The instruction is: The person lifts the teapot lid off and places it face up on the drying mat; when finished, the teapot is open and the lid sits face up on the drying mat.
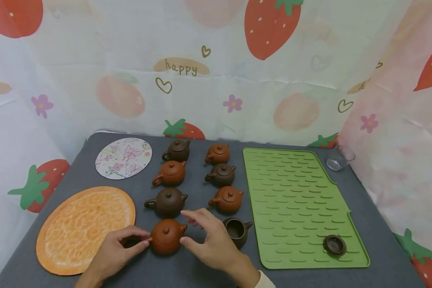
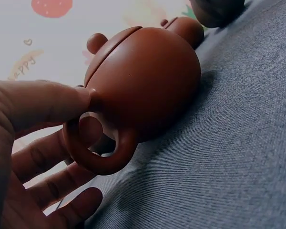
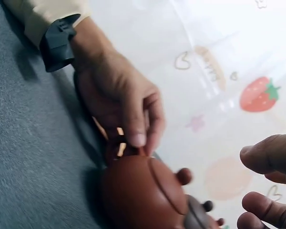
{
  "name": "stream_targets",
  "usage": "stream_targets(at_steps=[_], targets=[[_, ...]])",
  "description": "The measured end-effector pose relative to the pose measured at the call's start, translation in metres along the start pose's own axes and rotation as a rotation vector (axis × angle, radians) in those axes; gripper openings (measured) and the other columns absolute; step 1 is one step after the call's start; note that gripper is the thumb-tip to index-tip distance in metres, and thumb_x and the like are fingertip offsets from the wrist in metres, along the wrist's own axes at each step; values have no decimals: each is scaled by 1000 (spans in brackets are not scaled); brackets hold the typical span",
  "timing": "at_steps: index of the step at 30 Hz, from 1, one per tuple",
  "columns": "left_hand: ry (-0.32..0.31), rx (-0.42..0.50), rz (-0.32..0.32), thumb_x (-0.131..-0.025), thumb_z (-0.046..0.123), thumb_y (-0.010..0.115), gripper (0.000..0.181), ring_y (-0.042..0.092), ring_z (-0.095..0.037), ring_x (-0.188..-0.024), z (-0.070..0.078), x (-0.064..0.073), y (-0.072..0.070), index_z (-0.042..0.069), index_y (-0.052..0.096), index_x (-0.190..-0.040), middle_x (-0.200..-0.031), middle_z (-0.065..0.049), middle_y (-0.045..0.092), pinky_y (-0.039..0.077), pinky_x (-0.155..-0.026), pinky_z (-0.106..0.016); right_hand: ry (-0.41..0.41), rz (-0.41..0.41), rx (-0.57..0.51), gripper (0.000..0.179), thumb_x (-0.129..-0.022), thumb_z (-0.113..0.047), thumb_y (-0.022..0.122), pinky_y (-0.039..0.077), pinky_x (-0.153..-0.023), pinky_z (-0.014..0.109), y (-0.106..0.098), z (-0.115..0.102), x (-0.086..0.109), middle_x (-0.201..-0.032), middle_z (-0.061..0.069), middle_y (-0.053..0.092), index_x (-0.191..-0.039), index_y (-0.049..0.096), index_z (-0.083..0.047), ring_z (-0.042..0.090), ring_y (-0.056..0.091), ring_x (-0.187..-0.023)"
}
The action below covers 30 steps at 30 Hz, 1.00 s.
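Red pot [image 1: 167, 242]: near end of the left column, lid on, spout to the right, upright and apparently resting on the grey cloth [image 1: 147, 276]. I have the left hand [image 1: 114, 249] at its handle [image 2: 102, 164], grasping in a pinch, thumb on top and a fingertip showing through the ring; remaining fingers loose beyond it. Right hand [image 1: 214, 242] beside the spout, released, thumb and fingers parted. My right wrist view puts those fingertips apart from the pot's body; whether any touches the spout tip I cannot tell.

Behind the red pot, going away from me: dark pot [image 1: 165, 204], second red pot [image 1: 171, 174], second dark pot [image 1: 177, 151]. Their handles point left.

Right column, far to near: small red pot [image 1: 218, 154], small dark pot [image 1: 222, 175], third red pot [image 1: 229, 200], then the lidless pot [image 1: 242, 239], mouth showing, partly hidden from me by the right hand. Dark lid [image 1: 334, 245] on the near right part of the green mat [image 1: 291, 208].

Left edge: orange disc [image 1: 86, 230] near, floral disc [image 1: 124, 158] far. Clear glass [image 1: 340, 158] past the mat's far right corner. Strawberry-print curtain [image 1: 259, 92] behind.
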<state>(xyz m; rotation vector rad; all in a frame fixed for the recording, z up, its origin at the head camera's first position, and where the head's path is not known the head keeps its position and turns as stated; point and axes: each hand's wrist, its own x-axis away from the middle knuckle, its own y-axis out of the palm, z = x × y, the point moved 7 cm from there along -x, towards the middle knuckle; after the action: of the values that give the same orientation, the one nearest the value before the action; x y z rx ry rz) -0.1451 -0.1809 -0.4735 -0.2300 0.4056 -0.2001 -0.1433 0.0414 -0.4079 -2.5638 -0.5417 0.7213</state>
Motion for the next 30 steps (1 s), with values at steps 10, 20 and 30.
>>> stream_targets(at_steps=[10, 20, 30], targets=[[0, -8, 29, -78, -10, 75, 20, 64, -17, -78, -1, 0, 5, 5, 74, -91, -86, -6, 68, 50, -70, -25, 54, -30, 93, 41, -86, -13, 74, 46, -75, 29, 33, 20, -9, -94, -1, 58, -125, 63, -13, 15, 54, -85], [-11, 21, 36, -77, -11, 75, 20, 64, -18, -79, -6, 2, 5, 4, 74, -90, -85, -8, 68, 50, -71, -24, 40, -36, 221, 26, -87, -18, 74, 36, -68, 19, 44, 23, -16, -90, -7, 53, -112, 72, -13, 9, 43, -74], [-15, 25, 33, -78, -10, 74, 19, 63, -18, -79, -8, 3, 4, 3, 74, -92, -87, -9, 68, 50, -70, -25, -23, -23, 314, 13, -85, -23, 76, 32, -65, 22, 46, 18, -24, -85, -10, 54, -96, 75, -18, 4, 41, -73]])
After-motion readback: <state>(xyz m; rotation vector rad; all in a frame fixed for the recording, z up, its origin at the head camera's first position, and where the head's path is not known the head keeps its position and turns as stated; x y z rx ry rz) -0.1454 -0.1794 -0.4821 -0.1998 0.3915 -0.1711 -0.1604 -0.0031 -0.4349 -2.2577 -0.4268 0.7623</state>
